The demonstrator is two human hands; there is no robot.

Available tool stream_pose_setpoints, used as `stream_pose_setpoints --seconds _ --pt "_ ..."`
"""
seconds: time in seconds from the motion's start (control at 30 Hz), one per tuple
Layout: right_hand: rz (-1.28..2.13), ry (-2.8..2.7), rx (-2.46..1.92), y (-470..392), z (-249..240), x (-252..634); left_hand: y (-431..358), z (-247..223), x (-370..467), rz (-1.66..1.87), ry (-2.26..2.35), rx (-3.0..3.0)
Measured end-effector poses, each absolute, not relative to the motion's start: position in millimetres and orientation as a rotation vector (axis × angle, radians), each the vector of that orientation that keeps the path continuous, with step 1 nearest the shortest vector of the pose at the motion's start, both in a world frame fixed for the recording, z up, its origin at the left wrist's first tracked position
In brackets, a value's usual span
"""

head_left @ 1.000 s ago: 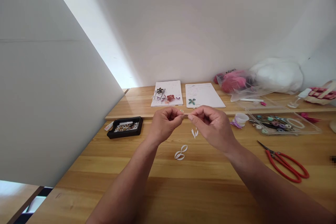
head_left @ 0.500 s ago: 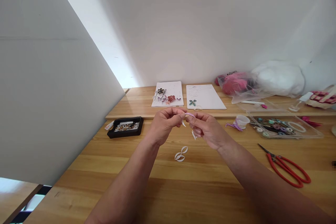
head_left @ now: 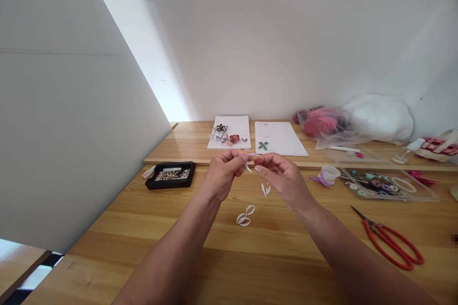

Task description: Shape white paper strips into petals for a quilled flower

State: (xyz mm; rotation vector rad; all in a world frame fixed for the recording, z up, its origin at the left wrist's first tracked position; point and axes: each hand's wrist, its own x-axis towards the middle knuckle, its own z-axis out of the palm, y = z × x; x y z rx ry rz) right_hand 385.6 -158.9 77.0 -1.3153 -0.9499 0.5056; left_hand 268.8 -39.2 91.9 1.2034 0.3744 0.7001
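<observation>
My left hand [head_left: 226, 171] pinches a white paper strip [head_left: 248, 168] whose curled end hangs below the fingertips. A thin lilac thread [head_left: 255, 155] arches from these fingertips across to my right hand [head_left: 282, 176], whose fingers are bent close together around its other end. Below the hands, on the wooden table [head_left: 229, 257], lie white looped paper pieces [head_left: 245, 216]. Small pointed white scraps [head_left: 265, 189] rest under my right hand.
Red-handled scissors [head_left: 391, 243] lie at the right. Behind them are an open clear tray [head_left: 427, 195] of tools and a white cup [head_left: 329, 172] with lilac thread. A black bead tray [head_left: 171, 183] sits left; white sheets [head_left: 282, 136] lie on the back ledge.
The view has tilted slightly upward. My right hand has shifted a little away from the left, its thumb lower and more apart, and the white scraps beneath show more fully.
</observation>
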Motion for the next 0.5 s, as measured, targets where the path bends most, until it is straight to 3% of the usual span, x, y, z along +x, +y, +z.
stream_pose_setpoints --seconds 0.2,0.5 --pt "0.464 -0.918 -1.150 -162.5 83.3 387.6 -38.7 88.4 270.0 0.690 0.390 1.197" --pt "0.865 -0.724 -0.985 -158.9 80.2 392.3 -40.7 89.4 269.3 0.565 0.370 1.215"
